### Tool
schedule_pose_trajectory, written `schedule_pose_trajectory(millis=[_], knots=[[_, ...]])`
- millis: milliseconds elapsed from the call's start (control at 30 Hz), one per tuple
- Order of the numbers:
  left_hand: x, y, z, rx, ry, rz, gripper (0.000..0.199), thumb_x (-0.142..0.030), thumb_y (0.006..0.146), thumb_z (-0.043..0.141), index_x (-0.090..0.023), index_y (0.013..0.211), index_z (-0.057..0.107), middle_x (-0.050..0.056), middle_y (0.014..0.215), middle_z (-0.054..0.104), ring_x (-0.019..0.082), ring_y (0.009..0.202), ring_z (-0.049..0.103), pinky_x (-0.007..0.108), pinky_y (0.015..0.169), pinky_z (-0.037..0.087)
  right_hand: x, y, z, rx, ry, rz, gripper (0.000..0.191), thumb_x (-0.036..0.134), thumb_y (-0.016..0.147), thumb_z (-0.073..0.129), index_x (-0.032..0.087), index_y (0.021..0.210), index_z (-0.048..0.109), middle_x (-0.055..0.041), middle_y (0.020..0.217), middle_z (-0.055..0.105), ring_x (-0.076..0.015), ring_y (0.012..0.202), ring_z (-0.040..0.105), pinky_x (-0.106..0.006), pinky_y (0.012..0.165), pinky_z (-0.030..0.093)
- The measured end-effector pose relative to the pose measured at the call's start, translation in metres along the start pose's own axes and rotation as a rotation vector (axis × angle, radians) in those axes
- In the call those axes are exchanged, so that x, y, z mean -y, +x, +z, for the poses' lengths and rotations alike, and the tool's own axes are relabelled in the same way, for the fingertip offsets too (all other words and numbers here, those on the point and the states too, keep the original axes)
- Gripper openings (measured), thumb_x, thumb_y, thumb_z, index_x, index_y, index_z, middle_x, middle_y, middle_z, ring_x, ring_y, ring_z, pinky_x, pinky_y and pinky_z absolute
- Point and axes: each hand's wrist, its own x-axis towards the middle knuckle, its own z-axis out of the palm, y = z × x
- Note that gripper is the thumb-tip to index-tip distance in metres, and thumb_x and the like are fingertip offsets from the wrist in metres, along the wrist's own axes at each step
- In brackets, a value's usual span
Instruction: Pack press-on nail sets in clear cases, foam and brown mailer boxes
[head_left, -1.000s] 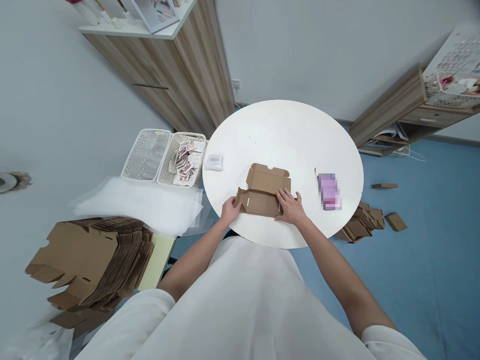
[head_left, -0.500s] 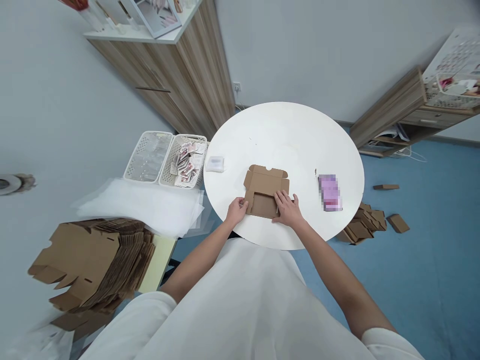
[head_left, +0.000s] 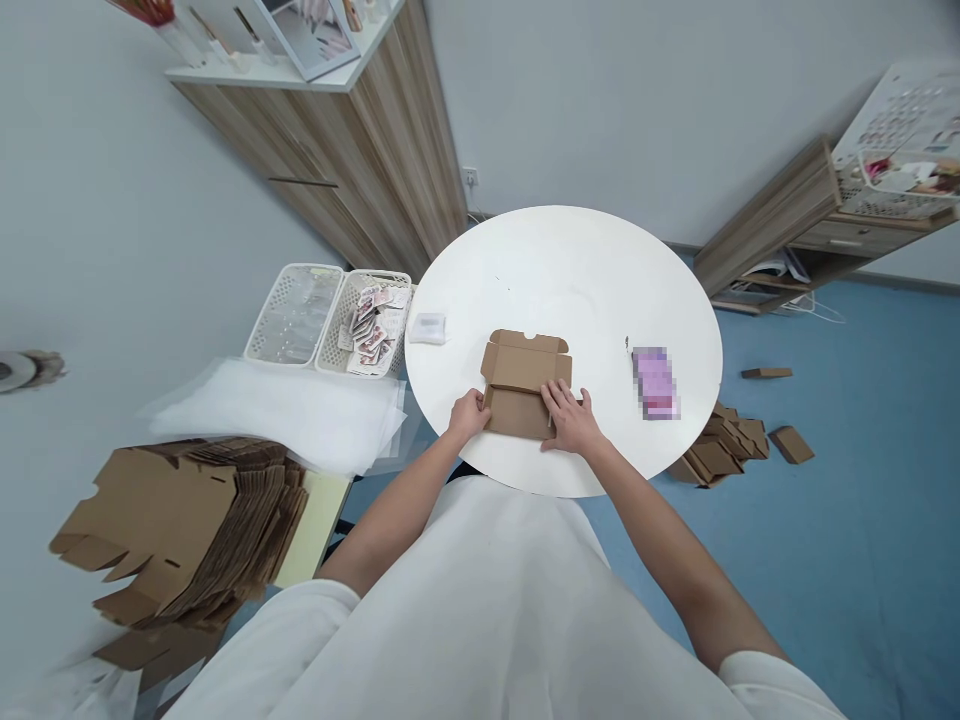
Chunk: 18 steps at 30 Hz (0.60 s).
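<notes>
Two-handed, pinching with the left hand point(head_left: 469, 413) the left end of an open cardboard box point(head_left: 521, 372) near the table's point(head_left: 585, 270) front edge; spreading the right hand point(head_left: 570, 420) over the right end, short of a purple item point(head_left: 655, 384). Possibly risking a creased wall by pressing unevenly, or a springing flap by releasing early.

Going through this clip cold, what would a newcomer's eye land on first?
Probably the open brown carton near the front edge of the round white table, with the left hand at its left end and the right hand on its right. Next, the pixelated purple item farther right on the table, then the thick cardboard stack at lower left.
</notes>
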Motion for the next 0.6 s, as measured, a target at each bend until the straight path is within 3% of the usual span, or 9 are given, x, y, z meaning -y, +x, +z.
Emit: schedule_pose_trajectory(millis=[233,333,467,600], knots=[[-0.003,-0.005,0.002,-0.043,0.086,0.04,0.025,-0.018,0.072,0.051,-0.018,0.097,0.048,0.003,0.076,0.058,0.018,0.072,0.056,0.028,0.064,0.04,0.0,0.0,0.0,-0.002,-0.002,-0.002,0.113,0.065,0.053,0.057,0.016,0.138,0.002,-0.0146,0.144,0.013,-0.0327,0.132,0.0,-0.058,0.099,0.005],[0.001,-0.013,-0.004,-0.032,0.004,0.166,0.057,-0.033,0.071,0.058,-0.017,0.12,0.034,0.006,0.094,0.056,0.016,0.074,0.056,0.028,0.069,0.042,-0.001,-0.001,0.0,-0.006,-0.008,-0.001,0.113,0.062,0.053,0.06,0.016,0.138,0.001,-0.0141,0.144,0.014,-0.0318,0.132,0.001,-0.057,0.099,0.005],[0.001,-0.017,-0.018,0.101,0.096,0.309,0.107,-0.047,0.046,0.074,-0.023,0.134,0.017,0.01,0.118,0.041,0.023,0.089,0.055,0.03,0.074,0.043,-0.001,-0.001,-0.001,-0.008,-0.008,-0.008,0.112,0.06,0.053,0.06,0.016,0.138,0.001,-0.0141,0.144,0.014,-0.0317,0.132,0.002,-0.056,0.1,0.005],[-0.008,-0.008,-0.025,0.193,0.225,0.306,0.12,-0.044,0.033,0.079,-0.027,0.135,0.02,0.009,0.114,0.042,0.03,0.1,0.052,0.031,0.078,0.041,0.001,0.001,-0.003,0.004,-0.016,-0.028,0.113,0.06,0.052,0.061,0.016,0.138,0.002,-0.0141,0.144,0.014,-0.0317,0.132,0.001,-0.056,0.1,0.005]])
